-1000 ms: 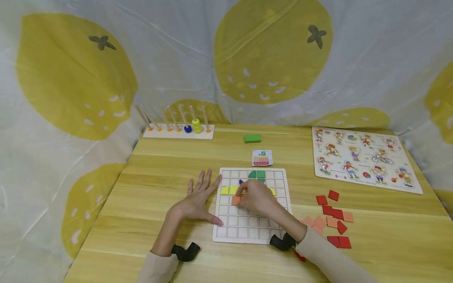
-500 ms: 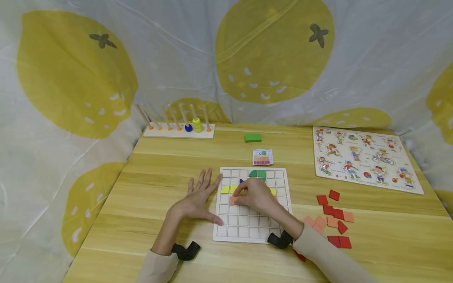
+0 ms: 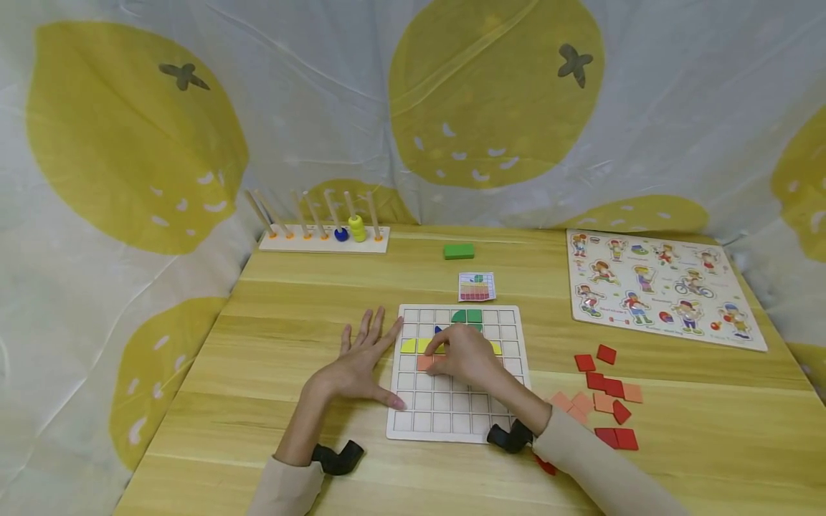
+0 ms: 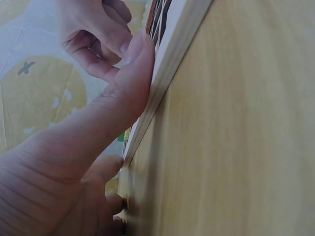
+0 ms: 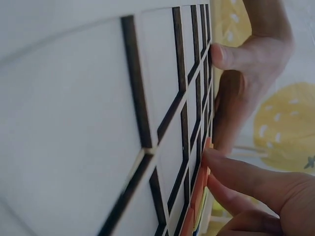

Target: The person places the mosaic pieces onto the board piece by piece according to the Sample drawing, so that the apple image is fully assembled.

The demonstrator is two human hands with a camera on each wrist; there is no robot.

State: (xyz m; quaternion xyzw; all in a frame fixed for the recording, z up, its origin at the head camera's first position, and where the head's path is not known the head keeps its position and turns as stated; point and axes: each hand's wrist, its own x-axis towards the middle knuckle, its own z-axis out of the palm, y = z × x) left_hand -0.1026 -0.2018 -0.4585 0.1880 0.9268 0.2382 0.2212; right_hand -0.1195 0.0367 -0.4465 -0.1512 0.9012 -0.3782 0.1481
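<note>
A white grid board (image 3: 452, 424) lies on the table, with green tiles (image 3: 474, 316), a blue piece (image 3: 438, 330) and a row of yellow tiles (image 3: 409, 347) set in its squares. My right hand (image 3: 471, 356) pinches an orange square tile (image 3: 424, 363) between thumb and index finger, in the row just below the yellow one. More orange tiles of that row are partly hidden behind this hand. Fingers spread, my left hand (image 3: 360, 367) rests along the board's left side, its thumb (image 4: 135, 69) at the board's edge.
A small pattern card (image 3: 477, 287) lies beyond the board, with a green block (image 3: 459, 251) behind it. Loose red tiles (image 3: 605, 354) and orange tiles (image 3: 583, 402) are scattered at right. A bead-peg stand (image 3: 323, 244) and a picture puzzle board (image 3: 658, 287) stand farther back.
My right hand has shifted slightly left, sliding the orange tile a little left into the square under the yellow row. The left hand has stayed in place.
</note>
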